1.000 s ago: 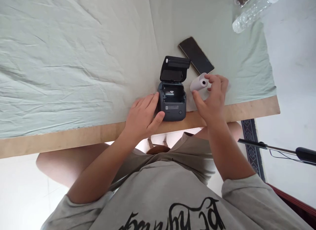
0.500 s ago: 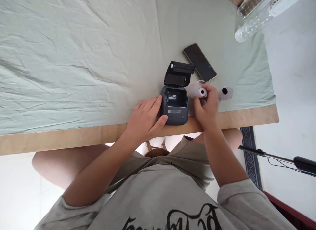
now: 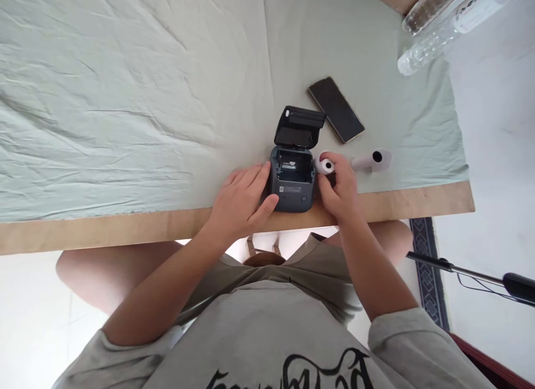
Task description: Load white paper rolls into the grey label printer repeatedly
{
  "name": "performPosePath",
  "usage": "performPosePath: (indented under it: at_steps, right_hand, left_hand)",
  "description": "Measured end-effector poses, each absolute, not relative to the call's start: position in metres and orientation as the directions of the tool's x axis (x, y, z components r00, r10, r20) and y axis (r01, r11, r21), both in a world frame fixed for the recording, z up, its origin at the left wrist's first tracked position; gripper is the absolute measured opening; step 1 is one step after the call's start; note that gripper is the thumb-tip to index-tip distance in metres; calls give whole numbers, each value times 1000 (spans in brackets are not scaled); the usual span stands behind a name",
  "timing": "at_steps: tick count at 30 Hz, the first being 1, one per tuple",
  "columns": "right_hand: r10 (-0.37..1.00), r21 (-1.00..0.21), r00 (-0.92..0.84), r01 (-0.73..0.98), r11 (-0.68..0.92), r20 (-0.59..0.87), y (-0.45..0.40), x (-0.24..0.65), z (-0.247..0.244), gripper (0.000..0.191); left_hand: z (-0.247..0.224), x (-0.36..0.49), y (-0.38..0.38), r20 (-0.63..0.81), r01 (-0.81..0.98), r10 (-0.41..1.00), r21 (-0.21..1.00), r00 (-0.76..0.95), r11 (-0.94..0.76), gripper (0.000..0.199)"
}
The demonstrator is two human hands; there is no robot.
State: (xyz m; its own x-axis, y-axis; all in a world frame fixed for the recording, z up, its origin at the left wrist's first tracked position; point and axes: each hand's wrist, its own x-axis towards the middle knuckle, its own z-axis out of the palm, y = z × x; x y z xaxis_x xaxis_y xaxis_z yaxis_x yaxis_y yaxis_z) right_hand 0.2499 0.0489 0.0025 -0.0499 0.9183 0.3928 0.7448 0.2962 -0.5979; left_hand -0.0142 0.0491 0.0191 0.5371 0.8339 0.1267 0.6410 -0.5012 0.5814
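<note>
In the head view a dark compact printer [image 3: 292, 180] stands at the table's front edge, its lid [image 3: 298, 127] tipped back and its paper bay exposed. Stretched fingers of my left hand [image 3: 240, 202] rest along the printer's left side, with the thumb at its front corner. My right hand [image 3: 340, 188] is closed around a small white paper roll [image 3: 325, 166], just off the printer's right side. The roll's dark core hole faces up toward me; part of the roll is hidden by my fingers. Right of that hand lies a second white paper roll [image 3: 368, 160], its loose end partly unrolled.
A black smartphone [image 3: 336, 109] lies behind the rolls. Clear plastic bottles [image 3: 430, 49] lie at the far right corner. A wrinkled pale green cloth [image 3: 137, 99] covers the table, with a bare wooden front edge [image 3: 104, 228]. A black pole [image 3: 472, 272] sticks in at the right.
My right hand has moved left with its paper roll, closer to the printer. The loose paper flap on that roll no longer shows. My left hand keeps its place against the printer.
</note>
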Motion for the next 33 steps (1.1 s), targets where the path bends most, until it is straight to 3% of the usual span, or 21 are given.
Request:
performPosePath:
  at_steps: [2, 7, 12, 17, 20, 25, 33]
  right_hand:
    - [908, -584, -56, 749, 313, 415, 49, 250, 1, 31]
    - [918, -632, -10, 722, 280, 395, 49, 253, -3, 44]
    - [908, -566, -28, 775, 283, 417, 51, 252, 0, 29]
    - [915, -607, 8, 751, 260, 403, 51, 253, -2, 44]
    - [920, -592, 8, 768, 245, 392, 49, 254, -4, 41]
    - [925, -624, 34, 747, 228, 378, 49, 255, -4, 46]
    - [902, -569, 40, 787, 236, 430, 50, 255, -5, 42]
  left_hand:
    - [19, -14, 49, 127, 644, 838, 582, 531, -497, 88]
    - [19, -15, 49, 129, 643, 835, 579, 535, -501, 86]
    - [19, -15, 50, 114, 644, 836, 585, 537, -493, 81]
    - [18, -16, 49, 125, 631, 835, 597, 536, -495, 77]
    - [17, -16, 49, 127, 627, 835, 602, 535, -494, 73]
    - [17, -15, 49, 136, 632, 835, 592, 534, -500, 76]
    - [18, -15, 50, 142, 629, 830, 587, 539, -509, 80]
